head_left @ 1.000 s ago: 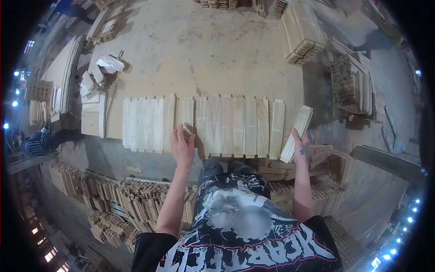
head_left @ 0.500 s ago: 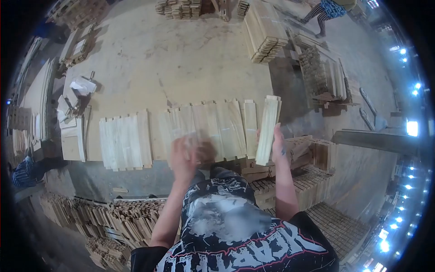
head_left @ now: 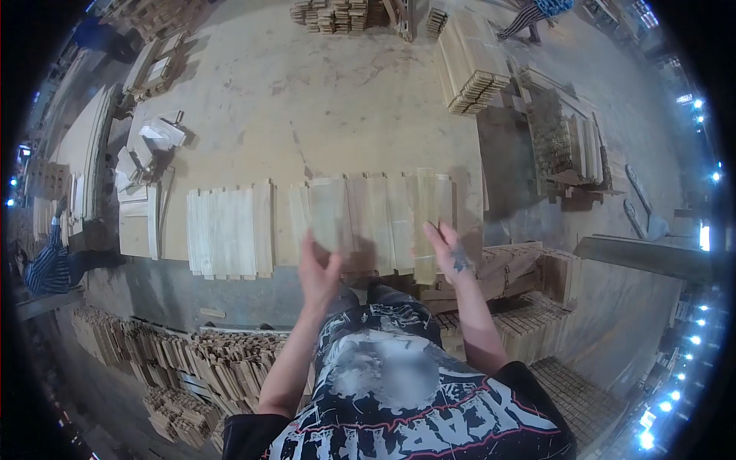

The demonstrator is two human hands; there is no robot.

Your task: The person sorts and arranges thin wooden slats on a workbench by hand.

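Observation:
Pale wooden boards (head_left: 377, 218) lie side by side in a row along the near edge of the worktable. My right hand (head_left: 451, 257) grips a narrow wooden board (head_left: 425, 207) by its right side, over the right end of the row; some fingers are hidden behind it. At the left part of the row, my left hand (head_left: 318, 276) has its thumb and fingers either side of another pale board (head_left: 326, 203), apparently holding its lower part. Left of this row lies a second group of boards (head_left: 230, 230), packed closely together.
The broad worktable (head_left: 253, 123) carries a board stack (head_left: 471, 61) at the far right and white papers (head_left: 161, 134) at the left. Piled wood strips (head_left: 238, 364) stand near me on the left. A metal beam (head_left: 640, 261) juts in at right. Other people are partly visible.
My right hand has moved left with its board, bringing it over the row. The left hand's blur has cleared, and its thumb and fingers now show at a board. The view has shifted slightly.

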